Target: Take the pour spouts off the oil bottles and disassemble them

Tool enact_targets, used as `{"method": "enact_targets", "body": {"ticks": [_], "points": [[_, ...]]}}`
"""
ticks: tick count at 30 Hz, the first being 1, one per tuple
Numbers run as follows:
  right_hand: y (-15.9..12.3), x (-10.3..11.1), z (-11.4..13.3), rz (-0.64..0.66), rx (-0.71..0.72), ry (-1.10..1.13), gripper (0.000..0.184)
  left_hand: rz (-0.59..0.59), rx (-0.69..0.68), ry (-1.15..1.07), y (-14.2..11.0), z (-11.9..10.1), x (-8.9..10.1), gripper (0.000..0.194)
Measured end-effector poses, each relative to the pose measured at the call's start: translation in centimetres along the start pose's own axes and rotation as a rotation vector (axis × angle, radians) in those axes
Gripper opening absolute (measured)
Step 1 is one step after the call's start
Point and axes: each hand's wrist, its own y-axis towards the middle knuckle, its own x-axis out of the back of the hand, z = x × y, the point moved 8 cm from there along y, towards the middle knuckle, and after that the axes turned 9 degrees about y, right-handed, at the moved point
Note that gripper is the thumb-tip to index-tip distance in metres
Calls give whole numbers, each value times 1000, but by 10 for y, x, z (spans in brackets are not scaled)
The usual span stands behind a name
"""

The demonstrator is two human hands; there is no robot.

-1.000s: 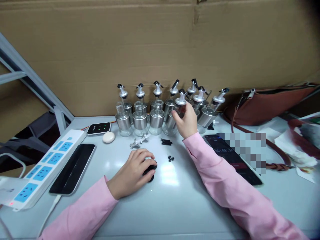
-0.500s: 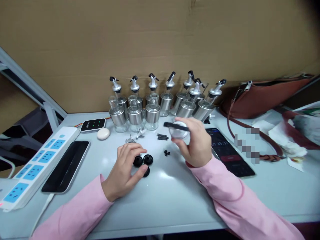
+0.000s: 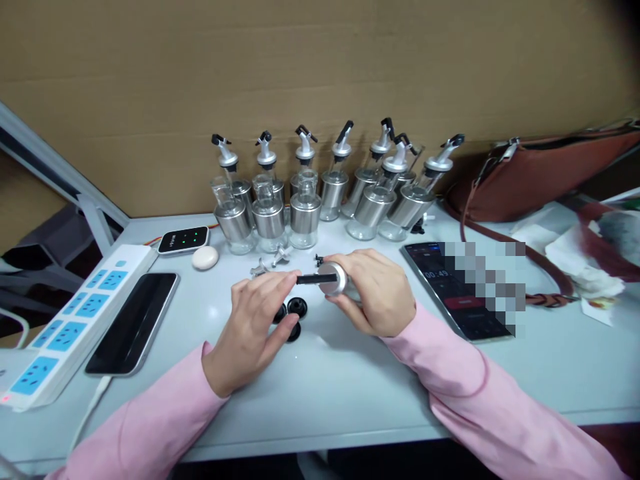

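Note:
My right hand [image 3: 380, 290] is wrapped round a glass oil bottle with a pourer top [image 3: 340, 283], tipped so its silver cap faces me and my left hand. The black flap [image 3: 309, 279] of the pourer points left. Most of the bottle's body is hidden by my fingers. My left hand [image 3: 253, 327] has its fingers stretched out and thumb apart; its fingertips are at the flap's end, and I cannot tell if they touch. Below them lie several round black stoppers [image 3: 297, 307], partly covered. Silver spout pieces [image 3: 281, 256] lie just beyond my left hand.
Steel-clad bottles with pourers [image 3: 334, 190] stand along the cardboard wall [image 3: 300, 67], with open-necked bottles [image 3: 270, 220] in front. At left are a power strip [image 3: 65, 333], a dark phone [image 3: 134, 323] and a white round case [image 3: 205, 258]. Another phone [image 3: 460, 293] and a brown bag [image 3: 545, 177] are at right.
My right hand has lifted the bottle from the front row, brought it towards me and turned its top leftward. My left hand has moved off the black stoppers towards the pourer.

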Motion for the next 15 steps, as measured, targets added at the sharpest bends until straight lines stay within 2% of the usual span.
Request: {"method": "enact_targets", "body": {"ticks": [6, 15], "points": [[1, -2, 3, 16, 20, -27, 24, 5, 22, -5, 0, 4, 0, 54], [-2, -14, 17, 58, 170, -65, 36, -40, 124, 28, 2, 16, 5, 11]]}}
